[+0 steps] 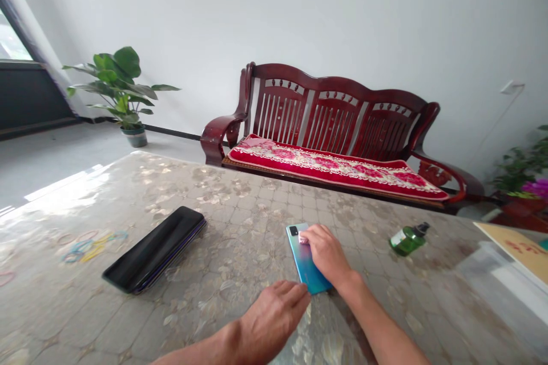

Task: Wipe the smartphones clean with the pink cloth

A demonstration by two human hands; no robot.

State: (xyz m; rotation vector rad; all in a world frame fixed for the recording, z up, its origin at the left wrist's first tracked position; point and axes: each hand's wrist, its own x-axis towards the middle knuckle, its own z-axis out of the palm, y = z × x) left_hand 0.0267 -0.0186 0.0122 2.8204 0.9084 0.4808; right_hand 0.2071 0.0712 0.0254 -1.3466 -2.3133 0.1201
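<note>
A blue phone [306, 262] lies back up on the patterned tablecloth, its camera block at the top left corner. My right hand [326, 251] pinches a small whitish-pink piece [303, 237] and presses it on the phone's back beside the camera block. At the phone's lower left corner rests my left hand [278, 309], its fingers together and touching the edge; whether they grip it is hidden. Left of my hands lies a stack of dark phones [156, 248]. Farther right, a green bottle [406, 239] with a black top lies tilted on the cloth.
Colored rubber bands [88, 248] are on the left of the table [231, 199]. A clear plastic box [500, 279] and a tan card [516, 242] are at the right edge. Behind the table stand a wooden bench [282, 111] and a potted plant [124, 85].
</note>
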